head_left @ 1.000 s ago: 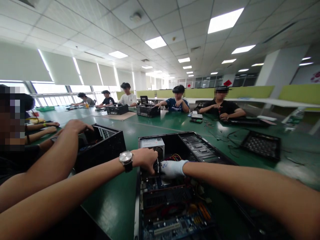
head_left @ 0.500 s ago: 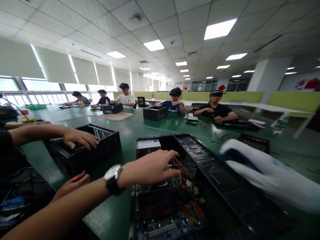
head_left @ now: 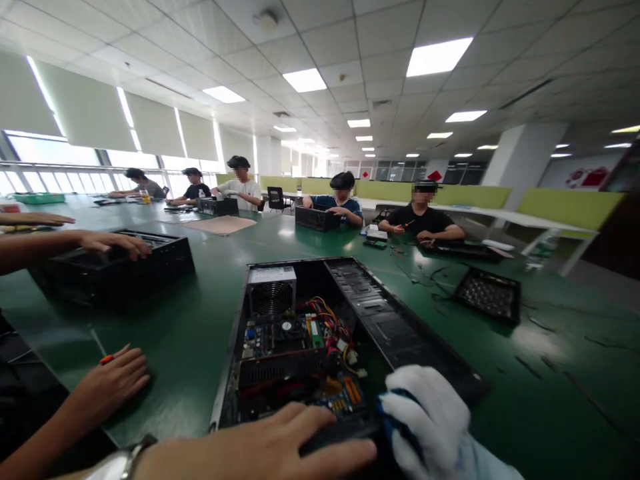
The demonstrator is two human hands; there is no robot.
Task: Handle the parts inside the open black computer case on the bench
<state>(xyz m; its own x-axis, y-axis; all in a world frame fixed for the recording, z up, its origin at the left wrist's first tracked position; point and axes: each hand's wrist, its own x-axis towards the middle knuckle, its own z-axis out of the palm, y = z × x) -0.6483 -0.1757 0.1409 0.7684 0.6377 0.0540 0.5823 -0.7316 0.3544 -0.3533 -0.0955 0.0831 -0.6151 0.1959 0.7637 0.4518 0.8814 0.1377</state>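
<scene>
The open computer case [head_left: 350,320] sits in the centre of the frame on the green table [head_left: 200,320]. At the bottom, the bare left hand [head_left: 265,447] lies flat across its near edge, fingers [head_left: 330,457] stretched out together. Just right, the white-gloved right hand [head_left: 430,420] curls over the same edge, fingers bent against it.

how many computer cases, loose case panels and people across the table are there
computer cases: 4 (open case at the hands,)
loose case panels: 1
people across the table: 5 (first)
total: 10
</scene>
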